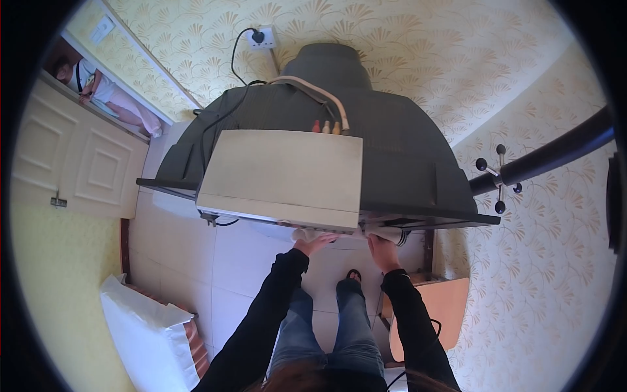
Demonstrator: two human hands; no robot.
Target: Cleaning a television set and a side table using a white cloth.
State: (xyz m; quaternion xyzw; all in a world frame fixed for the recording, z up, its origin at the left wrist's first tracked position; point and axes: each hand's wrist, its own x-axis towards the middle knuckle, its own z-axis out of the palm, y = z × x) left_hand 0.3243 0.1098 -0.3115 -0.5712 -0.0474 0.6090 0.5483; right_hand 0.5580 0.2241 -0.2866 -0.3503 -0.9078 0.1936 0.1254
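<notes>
A pale cloth (387,234) with dark stripes at one end is in front of a large dark CRT television (406,157), just below the front edge of its casing. My right hand (384,252) grips the striped side of it. Pale fabric also shows around my left hand (316,243), whose fingers bend over it and point right. The box's front edge partly covers the cloth and fingertips. A beige, flat player-like box (284,176) rests on top of the television. Red, white and yellow plugs (325,128) are at its back. The television's screen is hidden from above.
A black cable runs to a wall socket (262,38). To the right, a dark coat stand (553,152) leans across the view. A wooden chair (431,313) is beside my right arm. At left are a white-covered piece (152,333) and a door (73,157); a person (103,88) is beyond the doorway.
</notes>
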